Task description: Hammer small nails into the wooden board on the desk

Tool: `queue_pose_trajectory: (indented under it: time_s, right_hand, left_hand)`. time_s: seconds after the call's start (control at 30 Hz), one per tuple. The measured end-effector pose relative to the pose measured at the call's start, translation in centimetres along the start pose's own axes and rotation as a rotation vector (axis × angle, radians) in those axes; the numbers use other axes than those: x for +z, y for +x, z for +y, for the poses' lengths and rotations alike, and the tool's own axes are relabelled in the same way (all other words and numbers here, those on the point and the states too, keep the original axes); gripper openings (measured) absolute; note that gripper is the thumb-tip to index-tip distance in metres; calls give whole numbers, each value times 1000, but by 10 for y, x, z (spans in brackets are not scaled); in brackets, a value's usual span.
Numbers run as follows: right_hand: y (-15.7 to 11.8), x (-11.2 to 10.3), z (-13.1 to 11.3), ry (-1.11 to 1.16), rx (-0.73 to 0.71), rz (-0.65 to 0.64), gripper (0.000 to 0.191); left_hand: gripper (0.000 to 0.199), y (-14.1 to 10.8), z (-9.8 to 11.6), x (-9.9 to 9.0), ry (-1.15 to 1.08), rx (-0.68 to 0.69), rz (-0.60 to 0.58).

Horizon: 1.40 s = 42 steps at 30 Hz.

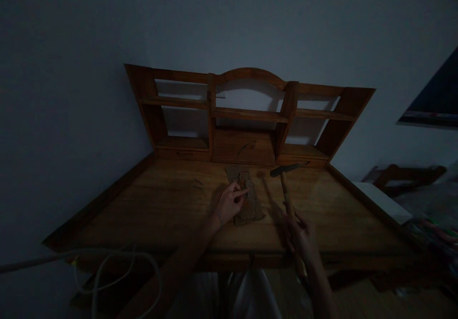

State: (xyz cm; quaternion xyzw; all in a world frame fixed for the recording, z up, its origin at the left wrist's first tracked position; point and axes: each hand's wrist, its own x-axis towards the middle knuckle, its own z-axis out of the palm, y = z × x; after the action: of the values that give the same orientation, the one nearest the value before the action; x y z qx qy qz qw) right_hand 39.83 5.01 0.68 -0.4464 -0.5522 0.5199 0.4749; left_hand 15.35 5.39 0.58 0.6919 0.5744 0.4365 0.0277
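Note:
My right hand [299,233] is wrapped round the wooden handle of a hammer [285,185]. The hammer's dark metal head is raised over the desk, to the right of a rough brown slab [253,204] that looks like bark or weathered wood. Over that slab is my left hand [231,202], thumb and fingers pinched together and the index finger pointing right. Whatever sits in the pinch is too small and dark to make out. To the left, a few thin nail-like pieces [198,183] lie on the desk top.
The wooden desk [171,214] has raised side edges and a shelf hutch [246,114] at its back, against the wall. A pale cable [118,252] loops at the lower left. A white surface [384,199] and a wooden chair back [408,173] stand to the right.

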Motion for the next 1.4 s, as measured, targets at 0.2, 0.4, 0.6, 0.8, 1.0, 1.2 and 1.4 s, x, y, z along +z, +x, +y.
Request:
queue_pose_trajectory:
  time_s: [0.2, 0.4, 0.6, 0.8, 1.0, 1.2, 1.4]
  right_hand:
    - [-3, 3, -5, -51, 1, -4, 52]
    - [-20, 8, -29, -165, -14, 8, 51]
    - [-41, 14, -78, -255, -64, -32, 46]
    - [-51, 23, -97, -307, -124, -235, 39]
    - [-53, 34, -97, -373, -110, -309, 41]
    - [-52, 37, -98, -342, -157, -301, 42]
    - [-53, 36, -90, -328, -95, -358, 40]
  left_hand:
    - [44, 1, -2, 0, 30, -61, -27]
    - [48, 0, 0, -1, 2, -39, 51]
    - [62, 2, 3, -7, -62, -130, 159]
    - [56, 2, -5, -4, -76, -190, 201]
    - [55, 2, -5, -4, -71, -179, 199]
    - [57, 1, -4, -4, -85, -184, 197]
    - [55, 1, -6, -3, -85, -174, 203]
